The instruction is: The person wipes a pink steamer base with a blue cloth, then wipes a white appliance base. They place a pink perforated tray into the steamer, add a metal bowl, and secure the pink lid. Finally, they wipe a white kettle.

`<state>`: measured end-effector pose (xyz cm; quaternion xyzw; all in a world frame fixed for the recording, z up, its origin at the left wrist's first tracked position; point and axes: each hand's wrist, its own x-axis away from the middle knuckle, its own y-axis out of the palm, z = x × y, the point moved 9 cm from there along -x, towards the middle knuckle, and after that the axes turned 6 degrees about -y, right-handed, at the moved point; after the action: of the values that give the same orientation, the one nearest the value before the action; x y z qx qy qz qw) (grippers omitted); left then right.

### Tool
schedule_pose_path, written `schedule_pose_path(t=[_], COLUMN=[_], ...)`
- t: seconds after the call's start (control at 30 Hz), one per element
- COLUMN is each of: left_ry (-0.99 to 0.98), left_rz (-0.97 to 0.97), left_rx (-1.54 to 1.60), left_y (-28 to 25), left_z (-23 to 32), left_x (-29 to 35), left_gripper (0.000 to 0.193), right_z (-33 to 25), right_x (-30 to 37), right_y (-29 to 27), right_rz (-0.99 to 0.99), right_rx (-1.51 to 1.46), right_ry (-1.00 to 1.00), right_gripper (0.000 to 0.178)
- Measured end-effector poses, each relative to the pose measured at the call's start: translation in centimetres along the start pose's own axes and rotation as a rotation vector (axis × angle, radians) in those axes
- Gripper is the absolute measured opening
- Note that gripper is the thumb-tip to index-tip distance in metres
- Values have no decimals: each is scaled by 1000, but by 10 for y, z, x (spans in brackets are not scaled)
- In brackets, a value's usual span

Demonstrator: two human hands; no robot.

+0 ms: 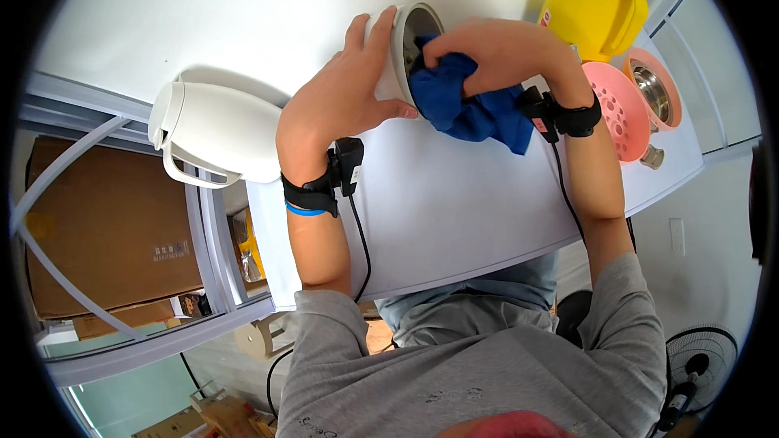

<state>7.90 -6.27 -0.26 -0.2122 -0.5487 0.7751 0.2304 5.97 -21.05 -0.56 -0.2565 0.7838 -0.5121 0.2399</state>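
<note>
My left hand [345, 93] is wrapped round the outside of a white bowl [399, 61] with a shiny metal inside. Tipped on its side, the bowl has its mouth facing right. A bunched blue cloth [442, 101] is gripped in my right hand [507, 57], and part of it reaches into the bowl's mouth. The rest of the cloth hangs down to the right, over the white table [454, 219]. The bowl's base is hidden behind my left hand.
Left of my left forearm lies a white jug [219, 134] with a handle. At the far right are a yellow jug [584, 8], a pink perforated strainer [621, 118] and a pink metal-lined bowl [670, 105]. A cardboard box [105, 227] sits beyond the left frame; a fan [702, 357] stands lower right.
</note>
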Motion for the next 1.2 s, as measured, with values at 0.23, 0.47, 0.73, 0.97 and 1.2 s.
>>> schedule_pose_path(t=[0.23, 0.47, 0.73, 0.97, 1.2], left_ry=[-17, -20, -22, -17, -15], left_rz=[32, 2, -37, -80, -106], left_rx=[-25, 3, 86, 42, 144], left_y=[0, -1, -6, -7, -10], left_z=[-3, -7, -8, -17, -13], left_x=[2, 0, 4, 11, 14], left_gripper=[132, 132, 130, 132, 110], right_z=[20, 62, 64, 34, 43], right_x=[-4, 0, 19, -3, -14], right_y=[-36, -24, -40, -3, 9], right_rz=[347, 594, 701, 295, 190], right_rx=[-17, 209, 717, 251, 25], right_ry=[91, 222, 364, 102, 149], right_gripper=[49, 51, 53, 70, 64])
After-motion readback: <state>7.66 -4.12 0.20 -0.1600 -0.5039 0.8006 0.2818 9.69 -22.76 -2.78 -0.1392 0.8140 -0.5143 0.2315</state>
